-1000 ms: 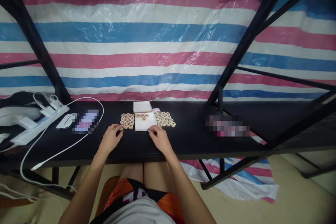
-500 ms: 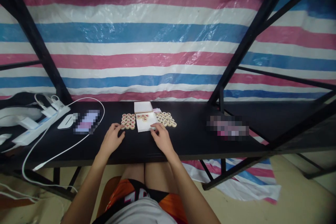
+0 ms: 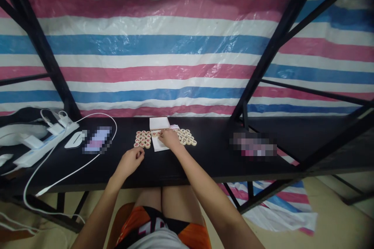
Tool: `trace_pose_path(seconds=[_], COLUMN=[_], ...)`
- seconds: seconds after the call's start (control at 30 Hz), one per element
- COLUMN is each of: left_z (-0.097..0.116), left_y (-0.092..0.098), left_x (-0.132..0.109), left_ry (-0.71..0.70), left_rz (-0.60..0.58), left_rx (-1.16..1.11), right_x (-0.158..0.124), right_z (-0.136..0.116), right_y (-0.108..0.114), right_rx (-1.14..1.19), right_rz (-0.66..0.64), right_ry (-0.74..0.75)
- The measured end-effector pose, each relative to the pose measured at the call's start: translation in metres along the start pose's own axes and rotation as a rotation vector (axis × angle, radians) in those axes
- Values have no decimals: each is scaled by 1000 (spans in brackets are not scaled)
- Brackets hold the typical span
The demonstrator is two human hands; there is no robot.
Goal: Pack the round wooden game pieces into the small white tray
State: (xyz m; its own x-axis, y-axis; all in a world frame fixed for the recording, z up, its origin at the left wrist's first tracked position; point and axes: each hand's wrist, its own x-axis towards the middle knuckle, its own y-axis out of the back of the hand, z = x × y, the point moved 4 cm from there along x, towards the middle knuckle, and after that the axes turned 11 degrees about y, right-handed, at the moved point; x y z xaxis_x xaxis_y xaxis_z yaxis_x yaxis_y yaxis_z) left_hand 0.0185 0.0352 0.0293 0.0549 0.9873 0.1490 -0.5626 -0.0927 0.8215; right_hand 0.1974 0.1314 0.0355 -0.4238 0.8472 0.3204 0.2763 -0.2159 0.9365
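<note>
Your box (image 3: 159, 146) is open on the tabletop (image 3: 213, 153), red pieces (image 3: 155, 134) at its far end. Your right hand (image 3: 169, 138) is over it, can't tell if that grip's pinching one. Left hand (image 3: 132, 160) looks curled, grip unclear, near red rows (image 3: 142, 139).

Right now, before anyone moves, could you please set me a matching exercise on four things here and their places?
1. Right hand
2. Left hand
3. Power strip
4. Dark-marked pieces

A. Left end of the table
B. Right of the white box
C. Over the white box
D. Near side of the red-marked pieces

Pairs: 1-C, 2-D, 3-A, 4-B
</note>
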Motion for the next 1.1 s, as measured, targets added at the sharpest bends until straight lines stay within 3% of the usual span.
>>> trace_pose_path(seconds=[0.2, 0.3, 0.37, 0.43, 0.57, 0.63, 0.73, 0.83, 0.97, 1.1], left_z=[34, 35, 32, 28, 30, 31, 30, 27, 27, 33], left_y=[-20, -27, -28, -28, -34, -37, -38, -39, -39, -39], left_x=[-6, -8, -9, -10, -12, -12, -11, -10, -10, -12], left_ry=[-23, 40, 79, 93, 34, 9, 17, 55, 46, -19], left_rz=[-144, -210, -192, -158, -149, -103, -43, -48, -90, -177], left_rx=[-405, -608, -654, -650, -552, -485, -463, -508, -533, -503], right_x=[-6, -4, -5, -13, -59, -84, -105, -107, -104, -106], right_z=[-10, -12, -12, -12, -17, -22, -25, -23, -29, -35], right_y=[4, 6, 9, 16, 30, 26, 14, 5, 5, 8], right_rx=[-24, 48, 121, 216, 475, 607, 759, 888, 868, 827], right_rz=[-115, -158, -138, -24, 381, 447, 429, 376, 234, 194], right_ry=[12, 38, 43, 52, 81, 107, 110, 36, 86, 145])
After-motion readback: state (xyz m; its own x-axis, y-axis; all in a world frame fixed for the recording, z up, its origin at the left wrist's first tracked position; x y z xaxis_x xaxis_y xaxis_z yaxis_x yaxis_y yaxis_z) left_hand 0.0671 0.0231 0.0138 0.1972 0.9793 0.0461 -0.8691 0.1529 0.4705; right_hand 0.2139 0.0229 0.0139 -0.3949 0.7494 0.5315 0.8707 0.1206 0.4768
